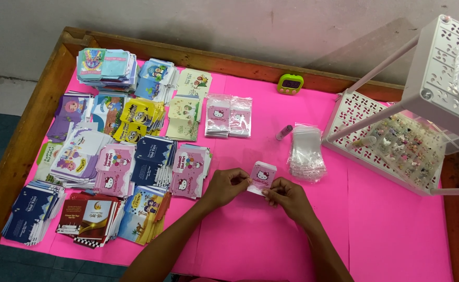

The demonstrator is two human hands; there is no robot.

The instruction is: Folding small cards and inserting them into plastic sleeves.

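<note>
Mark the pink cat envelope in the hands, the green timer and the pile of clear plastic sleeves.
pink cat envelope [262,176], head view, on its printed front.
green timer [290,83], head view, on its screen face.
pile of clear plastic sleeves [306,154], head view, on the top sleeve.

- A small pink envelope [262,176] with a white cartoon cat on its face is held between both hands, left hand [225,185] and right hand [288,197], low over the pink worktop [386,235].
- Stacks of printed envelopes [109,156], blue, yellow, purple and pink, cover the worktop's left half.
- 2 stacks of packed clear bags [228,116] lie past the hands.
- Empty clear plastic bags [306,154] lie in a loose pile right of them.
- A green timer [290,83] with a dark screen sits at the far edge.
</note>
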